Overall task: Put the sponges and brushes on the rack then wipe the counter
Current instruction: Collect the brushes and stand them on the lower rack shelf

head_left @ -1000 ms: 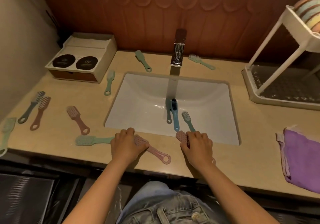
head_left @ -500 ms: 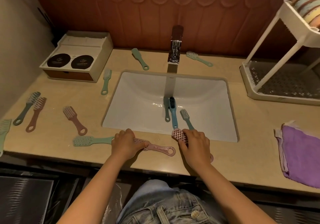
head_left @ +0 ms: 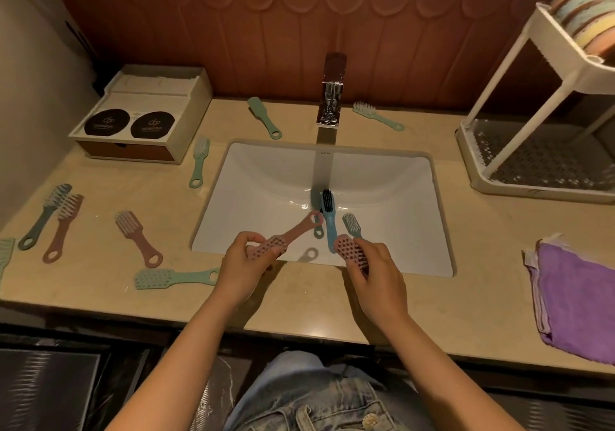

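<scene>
**Surface and room.** A beige stone counter [head_left: 482, 264] carries a white rectangular sink [head_left: 273, 177] under a chrome faucet [head_left: 331, 98], and behind them is a brown wall panel [head_left: 299, 14] with scalloped relief. A white two-tier rack [head_left: 499, 177] stands at the right with striped sponges [head_left: 585, 14] on its upper tier. A folded purple cloth [head_left: 579, 301] lies near the front right.

**Change.** Half a second earlier both pink brushes lay on the counter's front edge. I now see them lifted above the sink's front rim. The left hand [head_left: 243, 264] pinches the first pink brush [head_left: 293, 234] by its head, with the ring end over the basin. The right hand [head_left: 379, 274] clasps the second pink brush [head_left: 349, 252].

**Form.** The brushes look like plastic, with oval bristled heads and flat ring-ended handles. A green brush [head_left: 173, 277] lies beside the left hand.
</scene>
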A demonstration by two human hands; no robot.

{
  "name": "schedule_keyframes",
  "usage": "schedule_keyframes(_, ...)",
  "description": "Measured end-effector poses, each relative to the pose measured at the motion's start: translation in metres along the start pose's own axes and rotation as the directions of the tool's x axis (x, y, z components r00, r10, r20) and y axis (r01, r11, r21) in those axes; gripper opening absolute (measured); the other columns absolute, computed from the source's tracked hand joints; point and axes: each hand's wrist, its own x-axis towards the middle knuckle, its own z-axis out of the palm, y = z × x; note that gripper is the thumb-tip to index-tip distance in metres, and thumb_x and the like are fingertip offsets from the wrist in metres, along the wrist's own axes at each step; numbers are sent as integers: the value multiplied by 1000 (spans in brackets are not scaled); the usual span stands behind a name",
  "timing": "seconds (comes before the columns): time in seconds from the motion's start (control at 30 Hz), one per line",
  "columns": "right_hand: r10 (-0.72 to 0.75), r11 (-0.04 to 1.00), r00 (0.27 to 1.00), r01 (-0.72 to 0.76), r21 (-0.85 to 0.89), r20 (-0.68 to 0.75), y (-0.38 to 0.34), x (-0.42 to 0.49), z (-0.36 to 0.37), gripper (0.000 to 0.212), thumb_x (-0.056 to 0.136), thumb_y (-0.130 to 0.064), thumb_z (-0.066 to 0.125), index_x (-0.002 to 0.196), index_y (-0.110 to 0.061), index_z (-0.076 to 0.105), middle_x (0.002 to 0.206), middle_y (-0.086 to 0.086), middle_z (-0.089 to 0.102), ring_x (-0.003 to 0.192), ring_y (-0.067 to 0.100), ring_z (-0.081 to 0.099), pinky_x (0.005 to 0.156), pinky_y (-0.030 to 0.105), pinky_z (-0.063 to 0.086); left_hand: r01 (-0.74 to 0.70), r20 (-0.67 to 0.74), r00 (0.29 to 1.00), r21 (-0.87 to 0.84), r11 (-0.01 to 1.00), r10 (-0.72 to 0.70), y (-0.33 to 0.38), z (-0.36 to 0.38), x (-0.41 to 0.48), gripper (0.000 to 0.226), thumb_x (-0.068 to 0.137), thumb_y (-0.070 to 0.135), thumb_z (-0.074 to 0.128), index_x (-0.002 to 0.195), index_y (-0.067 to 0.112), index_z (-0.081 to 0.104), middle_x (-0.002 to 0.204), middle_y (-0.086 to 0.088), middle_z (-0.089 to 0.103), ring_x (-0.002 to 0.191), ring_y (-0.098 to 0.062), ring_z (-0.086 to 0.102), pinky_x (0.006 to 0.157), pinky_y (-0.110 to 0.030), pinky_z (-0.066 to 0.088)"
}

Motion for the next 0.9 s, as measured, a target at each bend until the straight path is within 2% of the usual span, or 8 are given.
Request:
schedule_keyframes(0.23,112,959,993,-102,266,-24,-2,27,-32,35,98,-30,43,132,-28,47,123,-5,50,113,15,50,97,42,44,87,63,995,-268,959,-72,39,16,8,16,92,18,56,107,14,61,94,-9,65,78,-19,64,68,-26,57)
schedule_keyframes(0.3,141,925,990,-125,359,-18,-2,34,-45,32,98,-28,43,129,-24,50,122,0,53,110,14,51,94,28,43,115,94,991,-299,947,-91,51,24,12,17,92,18,55,107,14,61,91,-9,65,77,-19,63,70,-28,55)
schedule_keyframes(0.37,135,897,991,-115,426,-16,-1,40,-60,28,97,-25,44,124,-22,54,118,1,55,104,11,52,80,6,41,127,127,988,-330,935,-89,65,33,16,17,93,17,55,107,13,62,85,-8,64,73,-16,62,69,-26,55)
schedule_keyframes(0.5,154,899,986,-113,424,-62,16,63,-98,18,95,-26,50,112,-30,55,110,-2,54,90,-3,50,69,-6,36,139,215,974,-337,931,-67,98,64,29,14,94,17,53,102,12,63,77,-7,62,65,-13,59,67,-25,54)
schedule_keyframes(0.6,162,934,978,-108,340,-134,38,80,-124,24,94,-22,52,117,-24,59,113,5,52,90,4,50,73,-3,35,176,280,957,-339,924,-80,117,87,41,19,94,17,53,108,7,61,78,-10,61,62,-14,55,65,-26,50)
schedule_keyframes(0.73,190,952,958,-125,281,-216,75,101,-165,31,95,-23,49,124,-20,60,117,5,56,105,9,49,86,16,35,154,339,939,-287,945,-50,139,123,58,22,94,18,53,110,7,61,88,-10,61,68,-12,57,55,-18,53)
schedule_keyframes(0.83,210,961,943,-151,231,-257,100,115,-196,25,96,-23,47,118,-24,60,113,2,53,104,13,50,87,20,34,123,362,932,-232,965,-32,149,151,69,21,94,17,53,109,6,61,86,-6,61,66,-12,56,51,-15,51)
schedule_keyframes(0.9,237,969,934,-207,135,-269,121,126,-212,30,96,-22,48,125,-20,55,117,3,51,109,18,51,86,23,35,126,357,933,-195,973,-50,152,165,76,19,94,18,54,108,8,62,87,-5,63,67,-11,57,50,-15,51)
